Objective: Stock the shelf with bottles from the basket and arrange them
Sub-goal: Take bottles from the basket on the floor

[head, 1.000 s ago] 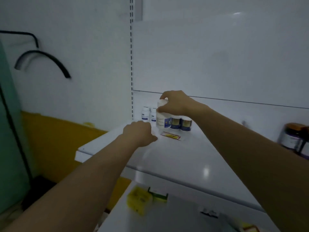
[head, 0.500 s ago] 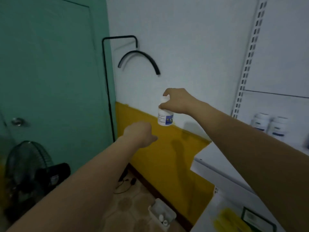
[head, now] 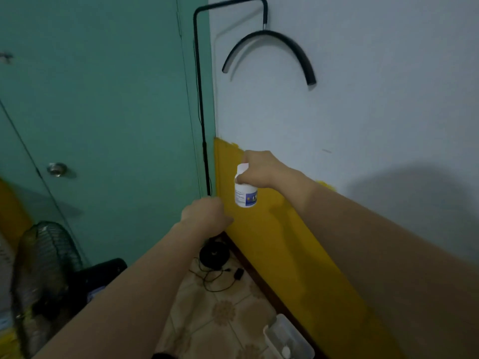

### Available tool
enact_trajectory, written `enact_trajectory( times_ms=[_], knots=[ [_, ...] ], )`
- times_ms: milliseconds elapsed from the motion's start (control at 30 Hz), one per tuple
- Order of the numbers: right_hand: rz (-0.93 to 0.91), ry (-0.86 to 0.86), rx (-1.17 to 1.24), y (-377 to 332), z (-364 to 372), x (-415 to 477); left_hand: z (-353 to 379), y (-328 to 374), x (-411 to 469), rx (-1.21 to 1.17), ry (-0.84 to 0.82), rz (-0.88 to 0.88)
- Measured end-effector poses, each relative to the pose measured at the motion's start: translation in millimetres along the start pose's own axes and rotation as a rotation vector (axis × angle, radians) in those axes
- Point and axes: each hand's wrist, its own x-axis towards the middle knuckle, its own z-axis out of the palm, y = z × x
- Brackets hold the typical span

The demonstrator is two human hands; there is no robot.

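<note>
At the far left stands a plain green door (head: 103,99). My left hand (head: 207,216) is curled into a loose fist, and I see nothing in it. At its 1 o'clock, near but apart, hangs the small white plastic bottle with a blue label (head: 245,195), upright, its long axis vertical. My right hand (head: 260,169) grips it from above around the cap, so this hand is the nearer one. The shelf is not in view. What I take for the pale plastic basket (head: 270,338) lies on the floor at 5 o'clock from the bottle, well below.
</note>
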Motion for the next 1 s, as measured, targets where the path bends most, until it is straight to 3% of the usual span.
enact_trajectory(
  times_ms=[200,500,667,1000],
  knots=[
    [0.13,-0.045,0.047,56,52,87,50,-7,108,-0.052,-0.094,0.056],
    [0.486,-0.131,0.121,207,168,176,213,15,252,0.014,-0.28,0.298],
    [0.676,-0.157,0.111,304,250,180,320,44,293,0.036,-0.419,0.434],
    [0.843,-0.302,0.137,495,486,132,582,61,294,0.095,-0.638,0.422]
  ],
)
